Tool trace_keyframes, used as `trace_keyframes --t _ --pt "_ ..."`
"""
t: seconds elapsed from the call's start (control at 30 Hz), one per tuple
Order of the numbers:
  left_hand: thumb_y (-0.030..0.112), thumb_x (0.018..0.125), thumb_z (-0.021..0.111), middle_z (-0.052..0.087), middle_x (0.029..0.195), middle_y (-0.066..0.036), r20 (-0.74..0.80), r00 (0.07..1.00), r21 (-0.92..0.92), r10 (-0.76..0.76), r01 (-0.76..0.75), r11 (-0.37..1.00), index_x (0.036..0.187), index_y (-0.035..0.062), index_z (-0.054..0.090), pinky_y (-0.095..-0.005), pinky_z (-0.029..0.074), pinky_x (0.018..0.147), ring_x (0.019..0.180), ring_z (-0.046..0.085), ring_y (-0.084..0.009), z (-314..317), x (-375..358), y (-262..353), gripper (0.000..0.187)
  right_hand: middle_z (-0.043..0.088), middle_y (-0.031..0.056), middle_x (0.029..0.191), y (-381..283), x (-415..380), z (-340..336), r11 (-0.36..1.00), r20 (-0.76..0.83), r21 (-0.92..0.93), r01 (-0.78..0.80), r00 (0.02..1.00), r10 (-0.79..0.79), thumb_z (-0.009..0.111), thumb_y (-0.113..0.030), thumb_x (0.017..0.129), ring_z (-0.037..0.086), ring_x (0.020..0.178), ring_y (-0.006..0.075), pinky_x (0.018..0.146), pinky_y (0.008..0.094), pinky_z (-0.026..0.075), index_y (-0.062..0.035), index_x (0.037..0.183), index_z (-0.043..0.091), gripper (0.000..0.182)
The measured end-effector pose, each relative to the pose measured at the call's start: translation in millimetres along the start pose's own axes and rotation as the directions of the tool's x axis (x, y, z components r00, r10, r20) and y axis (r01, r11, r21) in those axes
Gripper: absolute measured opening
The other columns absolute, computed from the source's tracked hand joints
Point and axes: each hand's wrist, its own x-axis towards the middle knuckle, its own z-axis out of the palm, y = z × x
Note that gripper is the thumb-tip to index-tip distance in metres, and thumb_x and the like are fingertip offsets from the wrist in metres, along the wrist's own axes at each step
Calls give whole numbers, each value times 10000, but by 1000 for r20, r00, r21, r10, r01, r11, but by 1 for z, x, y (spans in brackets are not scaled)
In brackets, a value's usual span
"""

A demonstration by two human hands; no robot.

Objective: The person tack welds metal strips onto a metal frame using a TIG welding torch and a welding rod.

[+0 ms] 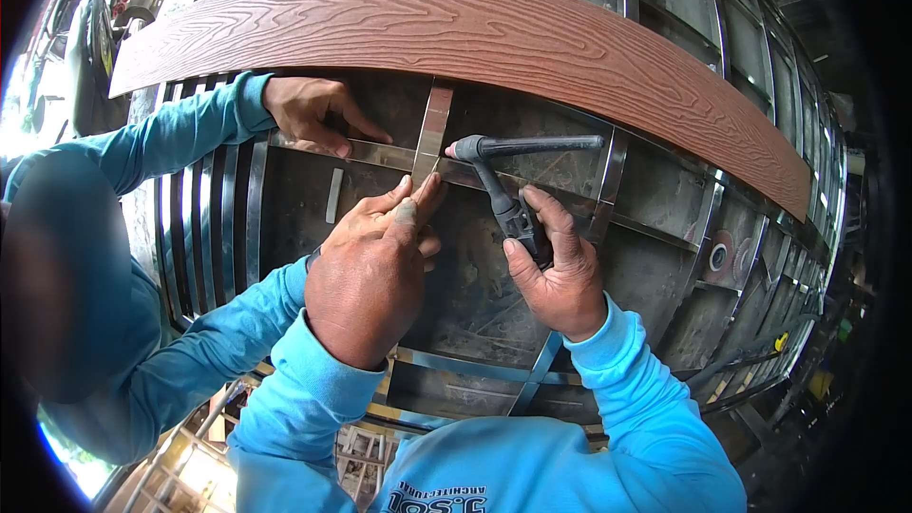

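My right hand [560, 271] is closed around the handle of a black TIG welding torch [497, 192]. The torch's pink nozzle points left, close to where a short upright metal bar [434, 123] meets a long crossbar [380, 153]. My left hand [366, 294] is closed in a pinch just below that joint. What looks like a thin rod [437, 167] sticks up from its fingertips, though most of it is hidden. Beside and partly behind my left hand is a co-worker's hand [366, 218]. The co-worker's other hand [313, 114] presses on the crossbar's left part.
A curved reddish wood-grain plank [456, 14] lies across the metal frame [608, 180]. A small loose metal strip [334, 195] rests left of the joint. To the right sits a round disc [719, 256]. The co-worker leans in from the left.
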Motion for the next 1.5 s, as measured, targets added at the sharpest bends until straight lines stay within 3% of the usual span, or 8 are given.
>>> trace_keyframes --t 0.27,0.53,0.7,1.5 --pt "165 1002 593 694 1243 -125 40 998 25 -50 49 998 1469 264 558 -387 611 688 865 749 -301 -4 -2 4 479 653 234 1281 0 1 3 1000 32 -12 -22 999 22 716 -68 930 684 1157 364 959 410 553 -103 1473 450 606" --pt "146 1002 583 686 1259 -131 0 1000 10 24 -24 1000 1468 245 562 -373 616 698 878 753 -281 0 -2 -2 477 649 226 1301 -1 2 6 999 31 -15 -46 998 46 716 -58 924 677 1169 371 976 409 548 -101 1460 474 590" --pt "41 870 604 734 961 -103 -56 991 -6 119 -120 993 1457 30 532 -355 557 940 1118 663 -305 3 -3 -7 592 649 224 1303 -1 2 6 999 26 -11 -48 998 48 714 -55 923 679 1168 365 970 401 549 -95 1457 480 584" --pt "55 861 587 752 931 -60 -18 992 5 128 -128 992 1455 31 532 -364 530 995 1221 636 -304 5 -2 -9 597 658 220 1282 -2 4 5 999 41 -18 -30 999 30 713 -59 924 682 1154 364 970 407 550 -87 1452 483 577"
